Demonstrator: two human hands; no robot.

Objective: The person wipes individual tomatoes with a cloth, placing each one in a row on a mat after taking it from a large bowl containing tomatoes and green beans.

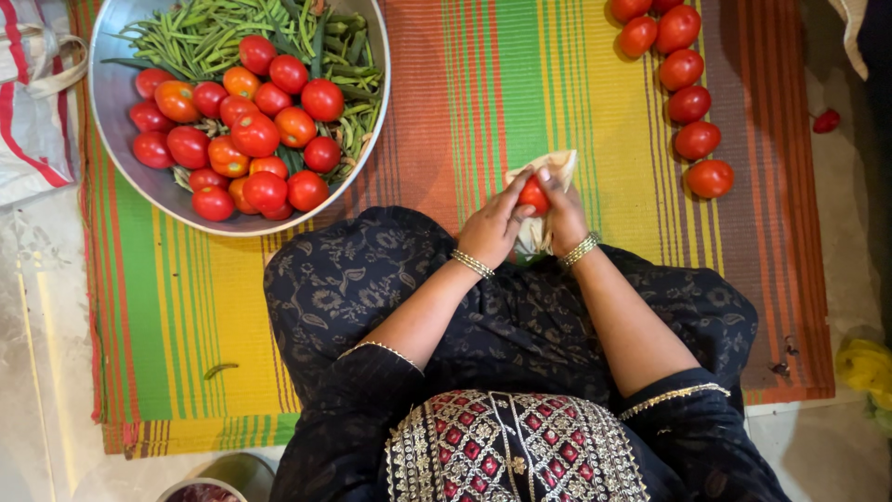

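Striped in orange, green and yellow, a woven floor mat [483, 93] carries the scene as a seated person in dark embroidered clothing works over the lap. Both hands meet at centre: the left hand [492, 228] and right hand [562, 214] close around a single red tomato [533, 196], pressed against a pale cloth [548, 167], apparently wiping it. A large steel bowl [116, 93] of tomatoes and green beans [214, 37] sits at upper left. A row of tomatoes [689, 104] lies on the mat's right side.
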